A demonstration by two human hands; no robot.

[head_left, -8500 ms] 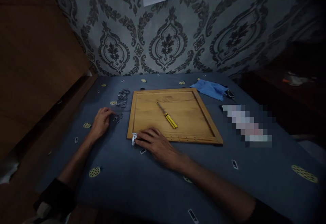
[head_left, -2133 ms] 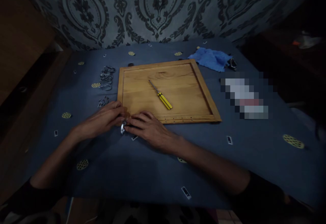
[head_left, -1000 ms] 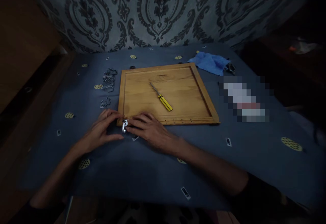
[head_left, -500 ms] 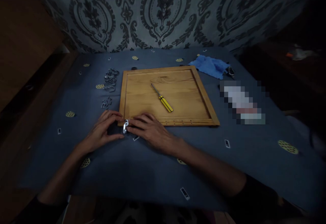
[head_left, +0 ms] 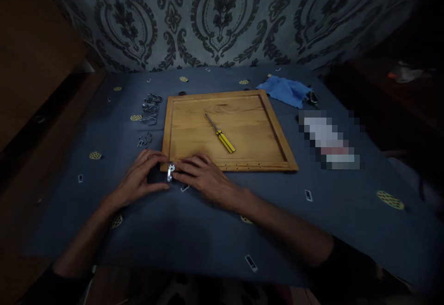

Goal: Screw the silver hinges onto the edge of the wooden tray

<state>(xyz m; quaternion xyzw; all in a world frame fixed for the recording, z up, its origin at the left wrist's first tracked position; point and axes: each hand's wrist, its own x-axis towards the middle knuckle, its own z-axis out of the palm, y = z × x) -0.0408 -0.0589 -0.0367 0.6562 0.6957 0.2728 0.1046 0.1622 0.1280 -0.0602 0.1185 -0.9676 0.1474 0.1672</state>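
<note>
A shiny metal hook [head_left: 169, 172] sits against the front left corner of a framed wooden board [head_left: 194, 143], its curved end hanging past the edge. My left hand [head_left: 140, 175] curls around the hook from the left, index fingertip near its top and thumb near its lower end. From the other side my right hand [head_left: 204, 177] presses its fingertips on the hook, the palm lying over the board's front edge. Small dark holes run along that front rail to the right. On the board's face lies a screwdriver [head_left: 225, 140] with a yellow handle.
Left of the board lie several metal hooks [head_left: 151, 106] and a scatter of small screws [head_left: 144, 139]. A blue cloth [head_left: 286, 90] lies at the back right, a dark object beside it. Nearer is a blurred-out item [head_left: 329, 138]. A patterned blue sheet [head_left: 208, 240] covers the table.
Both hands stay at the hook, with almost no shift. The screwdriver and the loose hooks lie where they were.
</note>
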